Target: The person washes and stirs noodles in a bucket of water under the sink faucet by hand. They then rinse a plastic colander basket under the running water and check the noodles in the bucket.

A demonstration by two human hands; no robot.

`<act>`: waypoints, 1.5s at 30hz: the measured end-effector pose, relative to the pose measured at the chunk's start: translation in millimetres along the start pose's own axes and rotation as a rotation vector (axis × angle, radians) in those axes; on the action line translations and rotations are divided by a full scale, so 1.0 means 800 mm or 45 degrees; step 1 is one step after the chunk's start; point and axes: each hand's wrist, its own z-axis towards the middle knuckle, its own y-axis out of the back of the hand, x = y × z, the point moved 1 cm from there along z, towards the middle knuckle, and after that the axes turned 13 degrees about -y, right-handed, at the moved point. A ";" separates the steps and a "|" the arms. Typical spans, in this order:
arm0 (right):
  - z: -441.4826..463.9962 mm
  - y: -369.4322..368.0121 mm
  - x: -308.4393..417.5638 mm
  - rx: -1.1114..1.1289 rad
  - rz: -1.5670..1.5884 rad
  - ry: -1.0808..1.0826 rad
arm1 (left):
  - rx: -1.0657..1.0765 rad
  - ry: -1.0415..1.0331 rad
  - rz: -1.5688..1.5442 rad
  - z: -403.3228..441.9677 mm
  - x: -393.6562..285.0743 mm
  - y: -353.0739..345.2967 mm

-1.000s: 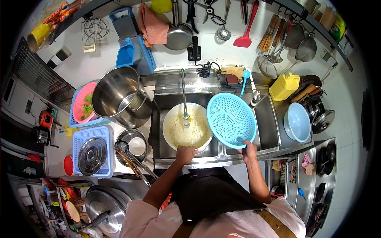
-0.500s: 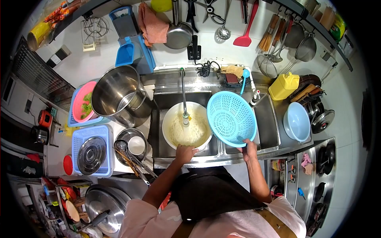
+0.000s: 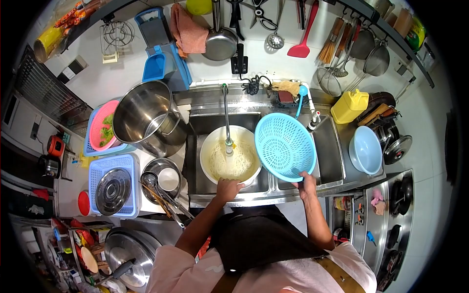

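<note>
A white bowl (image 3: 205, 166) stands in the left sink basin under the faucet (image 3: 227, 122), with pale noodle-like strands (image 3: 235, 163) in cloudy water inside it. My left hand (image 3: 227, 189) grips the bowl's near rim, fingers curled over the edge. In my right hand (image 3: 307, 186) is the near rim of a light-blue colander (image 3: 285, 146). The colander is tilted over the divider and right basin, beside the bowl, and nothing shows inside it.
A large steel pot (image 3: 146, 117), a pink basket (image 3: 103, 124) with greens and a blue basket (image 3: 115, 185) are on the left. At the right stand a yellow jug (image 3: 350, 106) and a light-blue bowl (image 3: 365, 150). Utensils hang above the sink.
</note>
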 end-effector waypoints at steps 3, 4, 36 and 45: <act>-0.002 -0.002 0.001 0.007 0.024 0.001 | -0.027 -0.016 -0.003 0.000 0.001 -0.002; -0.003 -0.002 0.001 0.004 0.018 0.000 | -0.045 -0.028 -0.006 0.000 0.002 -0.004; 0.006 0.005 -0.004 0.026 0.004 -0.003 | -0.101 -0.046 -0.004 -0.002 0.000 -0.002; -0.003 -0.002 0.000 0.002 0.018 0.008 | -0.032 -0.018 0.008 0.000 0.001 -0.003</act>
